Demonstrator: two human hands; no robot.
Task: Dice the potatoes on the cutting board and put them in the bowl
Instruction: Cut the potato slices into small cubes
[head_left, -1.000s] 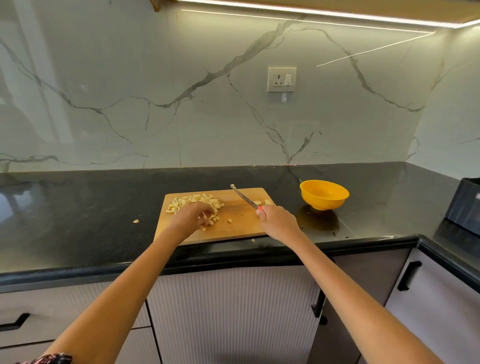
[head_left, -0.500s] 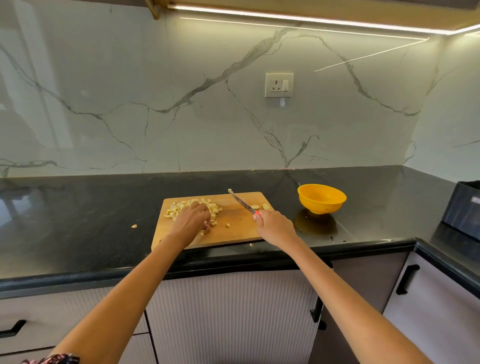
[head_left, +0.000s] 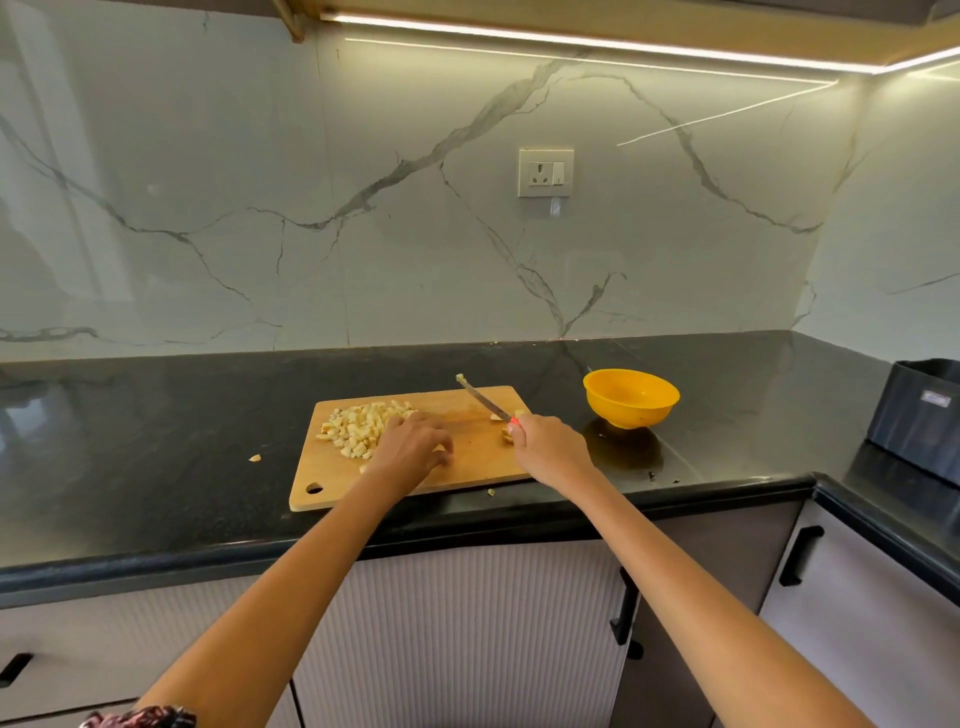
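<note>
A wooden cutting board (head_left: 467, 467) lies on the black counter. A heap of diced potato (head_left: 358, 428) covers its far left part. My left hand (head_left: 413, 447) rests palm down on the board just right of the heap, fingers spread over a few pieces. My right hand (head_left: 548, 447) is shut on a knife (head_left: 483, 399) with a red handle; the blade points away and to the left, above the board's far right corner. A few potato bits (head_left: 506, 434) lie by the right hand. The yellow bowl (head_left: 631, 397) stands to the right of the board.
Stray potato bits lie on the counter left of the board (head_left: 254, 458) and at its front edge (head_left: 491, 491). A dark box (head_left: 919, 415) sits at the far right. A wall socket (head_left: 545, 172) is on the marble backsplash. Cabinet doors with black handles are below.
My left hand has slid right, off the heap toward the board's middle. The right hand and knife keep about the same pose. The view has tilted slightly.
</note>
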